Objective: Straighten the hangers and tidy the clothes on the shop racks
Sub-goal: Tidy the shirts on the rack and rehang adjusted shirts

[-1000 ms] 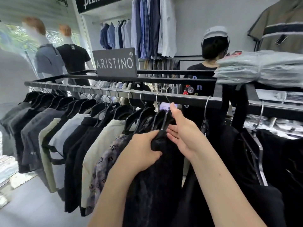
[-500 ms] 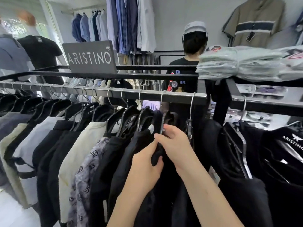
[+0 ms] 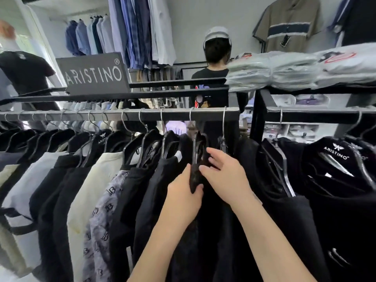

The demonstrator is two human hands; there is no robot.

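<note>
At the centre of the frame we pinch the shoulder of a black shirt (image 3: 203, 231) with our left hand (image 3: 183, 197) – fingers closed on the cloth. Our right hand (image 3: 225, 178) rests half-open against it. The shirt hangs straight down from its hanger (image 3: 200, 147) on the rail (image 3: 130, 114), edge-on toward us.

Left hand (image 3: 184, 197) pinching black garment (image 3: 195, 177) shoulder, right hand (image 3: 224, 178) fingers on it beside hanger (image 3: 198, 148), near right end of rack rail (image 3: 122, 115); shirts crowd rail's left part
</note>
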